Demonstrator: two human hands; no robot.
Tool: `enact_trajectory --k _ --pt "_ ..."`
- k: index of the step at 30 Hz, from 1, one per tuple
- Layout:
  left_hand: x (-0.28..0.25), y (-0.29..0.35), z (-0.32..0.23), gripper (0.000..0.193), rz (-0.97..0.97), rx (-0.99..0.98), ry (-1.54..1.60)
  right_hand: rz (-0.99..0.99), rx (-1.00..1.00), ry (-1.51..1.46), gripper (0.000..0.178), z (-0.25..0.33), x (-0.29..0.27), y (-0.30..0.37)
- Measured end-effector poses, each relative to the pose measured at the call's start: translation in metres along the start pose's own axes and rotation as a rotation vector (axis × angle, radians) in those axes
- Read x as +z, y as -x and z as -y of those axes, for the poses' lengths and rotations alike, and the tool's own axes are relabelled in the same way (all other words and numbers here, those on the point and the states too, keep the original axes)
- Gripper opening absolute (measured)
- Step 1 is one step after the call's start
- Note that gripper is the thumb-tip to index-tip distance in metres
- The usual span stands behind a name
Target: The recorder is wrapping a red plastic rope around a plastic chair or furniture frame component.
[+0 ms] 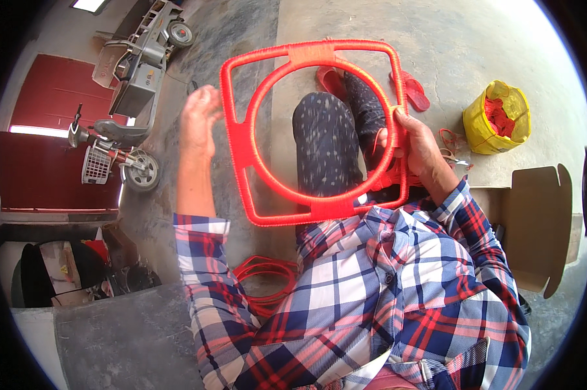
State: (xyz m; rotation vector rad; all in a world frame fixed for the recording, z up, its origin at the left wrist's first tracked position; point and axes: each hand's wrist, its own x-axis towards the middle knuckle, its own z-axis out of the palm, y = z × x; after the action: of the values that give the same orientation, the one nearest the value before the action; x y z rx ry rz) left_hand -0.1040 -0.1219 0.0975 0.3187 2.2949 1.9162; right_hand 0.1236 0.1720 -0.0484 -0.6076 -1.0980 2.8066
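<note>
I have my right hand (420,144) clamped on the right side of a red square frame (244,144) with a circular opening, above dark patterned trousers (324,143). My left hand (201,112), blurred, is near its left side; I cannot tell whether it pinches anything.

A: Which features are indistinct or obscured?
B: The left hand (201,116), blurred; the right hand (418,138), partly hidden behind the red frame (242,144).
A: Elsewhere?
B: Red coils (265,301), partly masked by the plaid shirt (358,292), itself cut off at the lower edge.
</note>
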Motion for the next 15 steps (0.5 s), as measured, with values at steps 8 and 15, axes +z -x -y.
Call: enact_trajectory --k 8,15 --pt "-0.002 0.036 0.030 0.037 0.455 -0.337 0.455 -0.020 0.010 -0.019 0.027 0.002 0.001 -0.001" --pt "0.003 0.049 0.023 0.029 0.356 -0.330 0.513 -0.012 -0.002 0.009 0.028 0.001 -0.001 0.001"
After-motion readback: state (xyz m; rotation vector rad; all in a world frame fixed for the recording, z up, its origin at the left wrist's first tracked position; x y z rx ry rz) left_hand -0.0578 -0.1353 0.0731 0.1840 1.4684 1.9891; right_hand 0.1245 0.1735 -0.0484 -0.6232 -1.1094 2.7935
